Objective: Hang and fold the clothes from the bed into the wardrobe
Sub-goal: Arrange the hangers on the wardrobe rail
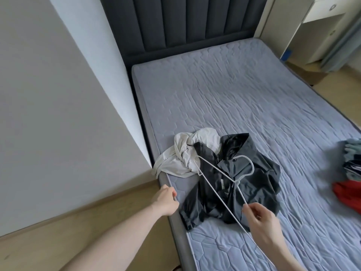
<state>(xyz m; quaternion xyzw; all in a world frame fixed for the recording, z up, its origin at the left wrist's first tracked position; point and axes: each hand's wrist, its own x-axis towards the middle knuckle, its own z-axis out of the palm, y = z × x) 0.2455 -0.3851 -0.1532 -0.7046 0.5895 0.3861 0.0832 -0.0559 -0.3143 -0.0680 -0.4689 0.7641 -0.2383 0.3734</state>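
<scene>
Fingers (252,209) of the right hand (261,220) pinch one wire arm of a white wire hanger (220,190), which lies slanted above a dark grey shirt (252,184). That shirt lies crumpled on the bed (244,106) near its left edge, with its lower hem reaching toward the near end. Left hand (166,198) hovers at the mattress's left edge, just beside the shirt, its fingers loosely curled and holding nothing. Touching the shirt's far-left side, a crumpled white garment (181,159) hangs slightly over the left edge. At the right edge of the bed sits a stack of folded clothes (351,159), with a red garment (347,194) just nearer. Beyond the far end rises a dark padded headboard (175,24).
</scene>
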